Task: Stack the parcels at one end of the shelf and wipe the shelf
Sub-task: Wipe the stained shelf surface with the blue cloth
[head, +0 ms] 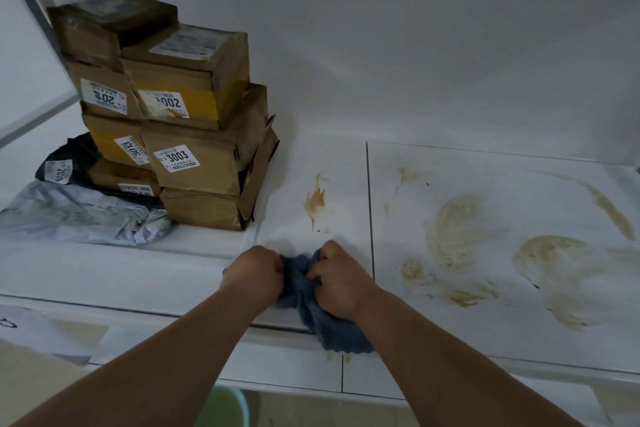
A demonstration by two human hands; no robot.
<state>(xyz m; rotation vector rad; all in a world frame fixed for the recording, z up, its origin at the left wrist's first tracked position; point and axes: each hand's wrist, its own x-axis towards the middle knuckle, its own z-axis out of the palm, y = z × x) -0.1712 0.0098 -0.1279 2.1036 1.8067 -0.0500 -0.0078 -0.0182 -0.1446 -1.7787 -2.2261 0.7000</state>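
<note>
Both hands — left hand [258, 272], right hand [337, 279] — bunch the blue cloth [325, 319]; parcels [180, 121] stacked far left bare the stained shelf [485, 184] for wiping.

Dim, flat, cool light; source I cannot place. Soft shadow beside parcels [166, 121]. Slight blur throughout. Wide-angle bend along shelf [485, 360] edges.
</note>
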